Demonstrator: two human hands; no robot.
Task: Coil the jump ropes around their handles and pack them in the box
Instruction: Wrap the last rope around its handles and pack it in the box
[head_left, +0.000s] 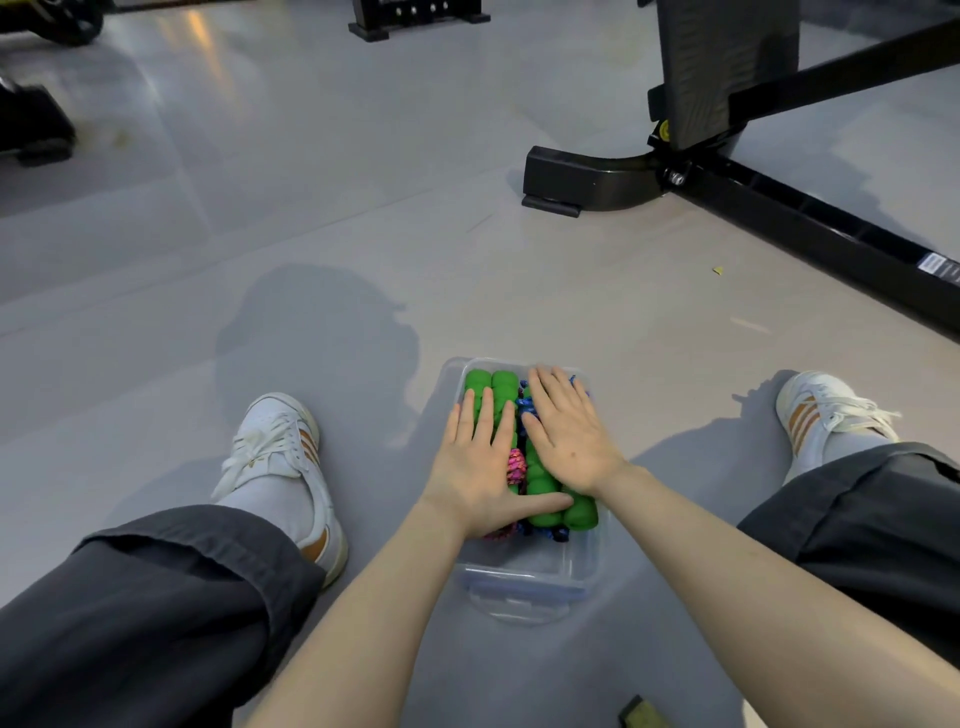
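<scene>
Both flat now: left hand (475, 467) and right hand (569, 436) press the green handles (496, 387) into the clear box (524, 574); packing looks nearly done, closing probably next.

Bare grey floor (363, 234) lies open ahead of the clear box (519, 577), as far as the black gym frame (582, 179) at right. The left hand (478, 467) and right hand (566, 431) lie flat on the green handles (493, 387), covering the box's mouth. The left shoe (280, 457) and right shoe (826, 410), legs behind them, hem in both sides.
</scene>
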